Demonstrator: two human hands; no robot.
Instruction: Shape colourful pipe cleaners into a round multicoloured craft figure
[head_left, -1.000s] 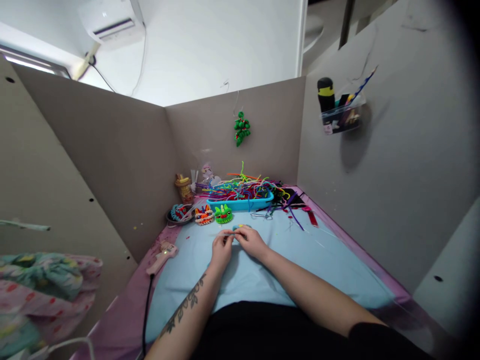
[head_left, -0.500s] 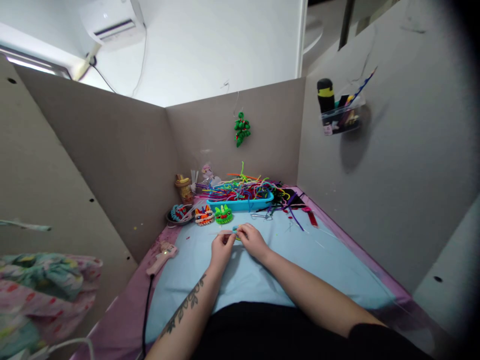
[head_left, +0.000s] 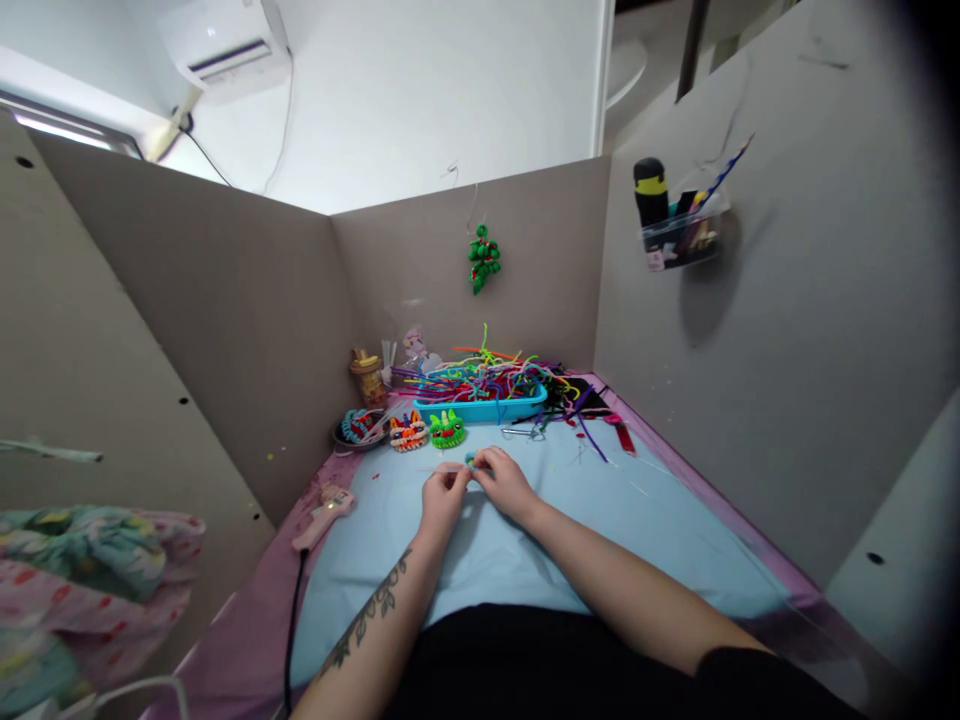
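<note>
My left hand (head_left: 445, 490) and my right hand (head_left: 502, 482) meet above the light blue cloth, fingertips nearly touching. Between them is a small blue-green pipe cleaner piece (head_left: 470, 460), partly covered by the fingers. Both hands are closed in a pinch on it. A thin pale strip pokes out to the left of my left fingers, too faint to name. Just beyond the hands stand a green animal-head figure (head_left: 448, 430) and an orange one (head_left: 409, 432), both of bent pipe cleaners.
A blue tray (head_left: 480, 411) heaped with colourful pipe cleaners (head_left: 502, 378) lies at the back. Scissors (head_left: 523, 432) rest before it. At left are a bowl (head_left: 360, 442), a gold-lidded cup (head_left: 367, 378) and a pink corded glue gun (head_left: 324, 520). Grey partitions (head_left: 472, 330) enclose the table.
The fingers have shifted slightly around the pipe cleaner piece, and the yellow-green bit beneath them no longer shows clearly. Everything else stays put.
</note>
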